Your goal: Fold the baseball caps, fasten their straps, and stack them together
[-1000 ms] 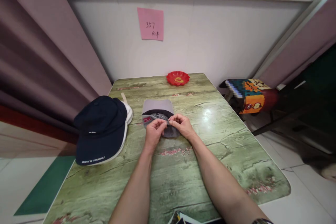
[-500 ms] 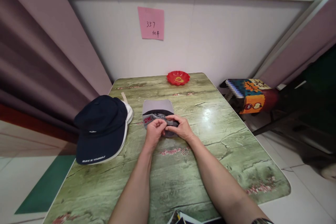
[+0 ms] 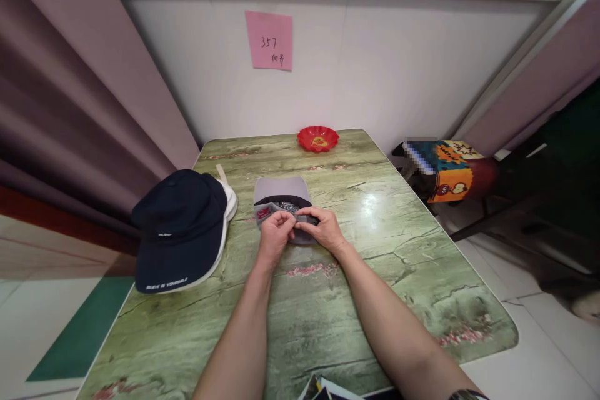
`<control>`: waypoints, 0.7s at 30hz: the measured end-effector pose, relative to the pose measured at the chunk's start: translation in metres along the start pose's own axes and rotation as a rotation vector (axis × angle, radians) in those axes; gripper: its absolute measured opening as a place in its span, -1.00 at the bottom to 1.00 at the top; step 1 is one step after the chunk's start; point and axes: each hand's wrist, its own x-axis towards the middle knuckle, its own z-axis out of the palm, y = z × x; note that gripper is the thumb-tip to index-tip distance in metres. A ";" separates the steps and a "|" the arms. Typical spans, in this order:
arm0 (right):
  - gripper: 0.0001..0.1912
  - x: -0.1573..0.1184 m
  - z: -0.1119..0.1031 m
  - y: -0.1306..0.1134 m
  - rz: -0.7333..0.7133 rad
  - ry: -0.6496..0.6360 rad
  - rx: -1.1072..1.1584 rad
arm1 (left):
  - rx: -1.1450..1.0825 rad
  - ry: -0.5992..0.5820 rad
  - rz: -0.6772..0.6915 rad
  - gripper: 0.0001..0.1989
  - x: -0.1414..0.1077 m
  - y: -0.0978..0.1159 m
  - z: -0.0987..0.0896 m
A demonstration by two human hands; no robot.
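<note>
A grey cap [image 3: 282,189] lies on the table with its brim toward the wall and its dark, patterned inside partly showing. A red mark is on its left side. My left hand [image 3: 276,234] pinches the cap's near edge, at what looks like the back strap. Close beside it, fingertips almost meeting, my right hand [image 3: 325,228] is closed on the same edge from the right. The fingers hide the exact spot they grip. To the left, a navy cap [image 3: 180,231] with white lettering on its brim rests over a white cap [image 3: 230,201].
A red scalloped dish [image 3: 318,139] stands at the far edge of the wood-patterned table [image 3: 398,287]. A pink note [image 3: 269,41] is stuck to the wall. Printed papers [image 3: 328,390] lie at the near edge. A stool with a colourful cover [image 3: 452,178] stands to the right.
My fingers have shifted slightly at the cap's near edge, and a little more of its inside shows. The other things have stayed in place.
</note>
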 end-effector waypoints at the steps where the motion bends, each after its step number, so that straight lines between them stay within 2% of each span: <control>1: -0.75 0.000 0.000 0.000 0.003 0.001 -0.006 | -0.001 -0.001 0.004 -0.78 0.000 0.000 0.000; 17: -0.76 0.000 0.003 0.004 0.041 0.028 -0.014 | -0.120 0.080 0.046 -0.84 0.006 -0.016 -0.005; 21: -0.56 0.000 0.000 0.001 0.046 0.042 -0.040 | 0.025 0.146 0.186 -0.86 0.005 -0.014 -0.006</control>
